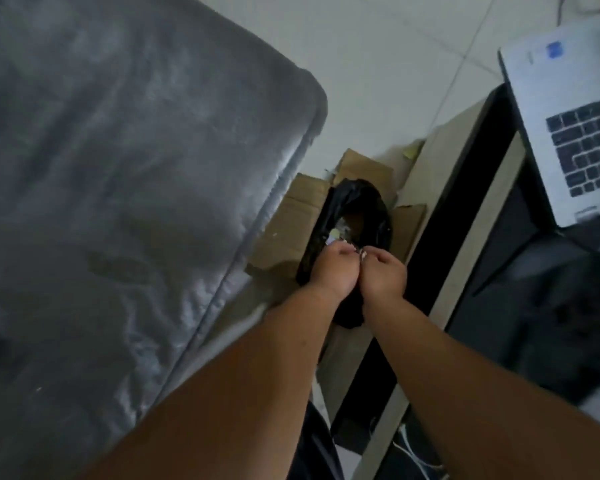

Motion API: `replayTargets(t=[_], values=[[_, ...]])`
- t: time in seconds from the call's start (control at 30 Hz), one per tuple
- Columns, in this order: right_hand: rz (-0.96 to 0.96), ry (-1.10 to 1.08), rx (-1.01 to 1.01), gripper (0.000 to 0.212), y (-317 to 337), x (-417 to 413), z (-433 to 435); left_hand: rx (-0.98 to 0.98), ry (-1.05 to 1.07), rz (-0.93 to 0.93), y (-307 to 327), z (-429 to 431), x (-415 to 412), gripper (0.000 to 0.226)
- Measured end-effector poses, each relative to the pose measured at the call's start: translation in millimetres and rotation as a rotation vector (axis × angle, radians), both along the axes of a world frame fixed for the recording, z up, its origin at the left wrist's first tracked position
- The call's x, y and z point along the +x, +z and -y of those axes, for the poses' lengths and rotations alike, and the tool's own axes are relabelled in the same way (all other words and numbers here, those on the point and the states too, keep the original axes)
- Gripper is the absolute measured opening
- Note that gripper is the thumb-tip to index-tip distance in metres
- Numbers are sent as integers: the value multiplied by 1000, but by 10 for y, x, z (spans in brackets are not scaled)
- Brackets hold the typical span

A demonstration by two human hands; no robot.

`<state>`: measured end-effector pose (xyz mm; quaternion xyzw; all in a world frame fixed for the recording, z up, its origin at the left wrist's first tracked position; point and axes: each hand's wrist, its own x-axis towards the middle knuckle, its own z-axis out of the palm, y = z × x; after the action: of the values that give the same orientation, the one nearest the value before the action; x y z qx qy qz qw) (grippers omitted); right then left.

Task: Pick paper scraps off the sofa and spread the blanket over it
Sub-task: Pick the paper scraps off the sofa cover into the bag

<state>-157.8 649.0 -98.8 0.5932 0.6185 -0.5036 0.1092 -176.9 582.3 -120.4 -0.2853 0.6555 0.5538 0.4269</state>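
Sofa: grey sofa (111, 188) fills the left; its cushion shows no clear scraps, only a tiny pale speck near the lower left.
Box: a cardboard box (291, 220) sits on the floor just beside the sofa edge, its flaps folded open.
Bag: a black bag (357, 206) lines the box, mouth open upward.
Bag contents: pale paper scraps (340, 233) lie inside near the left rim.
Left hand: the left hand (333, 271) reaches out over the bag mouth, forearm bare, knuckles up.
Left fingers: curled together, pinching small scraps at the tips.
Right hand: the right hand (385, 271) is beside the left, touching it, also over the bag.
Right fingers: bent together on a small pale scrap (362, 252) between the 2 hands.
Floor: pale tiled floor (395, 64) beyond the box, a few crumbs near it.
Surface: a dark surface (499, 237) with a light edge stands right of the box.
Laptop: an open laptop (575, 133) rests on it, far right.
Blanket: cannot tell where it is.
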Motion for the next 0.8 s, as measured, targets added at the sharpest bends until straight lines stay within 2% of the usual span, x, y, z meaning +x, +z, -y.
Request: replayTargets(t=[0.07, 0.13, 0.2, 0.37, 0.47, 0.53, 0.6, 0.7, 0.8], values=[[25, -112, -92, 39, -350, 19, -144, -7, -31, 45, -274, -162, 115, 31], [6, -223, -185, 51, -575, 30, -184, -20, -72, 46, -451, -169, 251, 26], [-32, -296, -189, 53, -659, 26, -177, -49, -98, 42, -511, -84, 340, 26], [-65, -204, 123, 16, -440, 82, -127, -47, -88, 105, -214, 270, 454, 43], [-76, 80, 190, 9, -68, 57, 92, -19, -102, 47, 117, 593, 429, 31], [-144, 362, 184, 8, 230, 32, 491, -10, -36, -21, 426, 959, 357, 19], [-222, 633, 182, 10, 489, 30, 986, -28, 69, -101, 741, 1425, 296, 19], [-319, 899, 118, 13, 797, 14, 1867, -131, 249, -223, 1145, 2305, 296, 21], [-333, 1137, 10, 12, 970, 9, 2888, -367, 350, -279, 1351, 3361, 487, 15]])
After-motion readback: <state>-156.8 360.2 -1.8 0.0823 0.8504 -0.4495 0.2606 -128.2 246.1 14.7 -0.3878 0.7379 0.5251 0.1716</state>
